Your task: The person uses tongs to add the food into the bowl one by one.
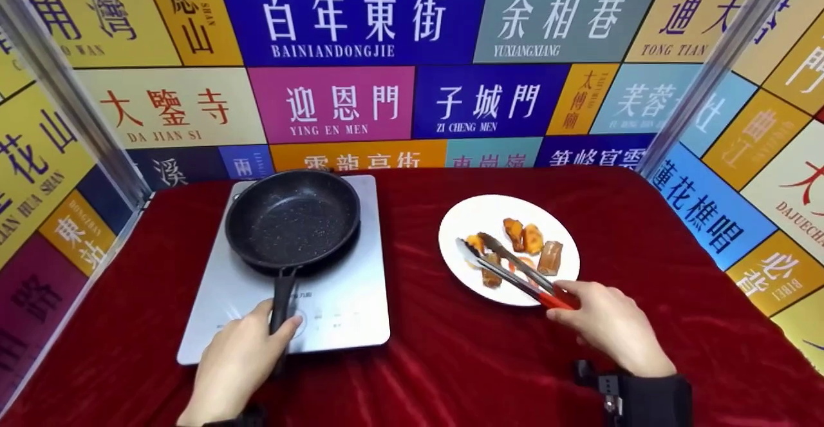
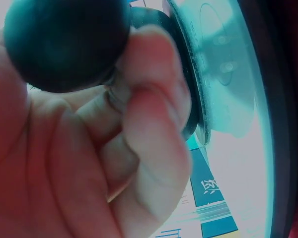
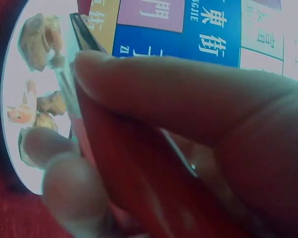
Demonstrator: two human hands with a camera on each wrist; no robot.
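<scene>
A black frying pan (image 1: 293,221) sits on a flat silver induction cooktop (image 1: 341,317). My left hand (image 1: 241,356) grips the pan's handle (image 1: 281,295); in the left wrist view its fingers (image 2: 156,134) are curled, with the rounded handle end above the palm. My right hand (image 1: 611,324) holds metal tongs (image 1: 508,277) by their red grips (image 3: 134,168). The tong tips stand apart over the left part of a white plate (image 1: 460,214), around a yellow-brown food piece; whether they touch it I cannot tell. Several browned food pieces (image 1: 550,258) lie on the plate.
Dark red velvet cloth (image 1: 412,375) covers the table. Behind it stands a panel wall (image 1: 360,21) of coloured signs, with metal frame posts (image 1: 702,73) at both sides. The cooktop is on the left, the plate right of centre.
</scene>
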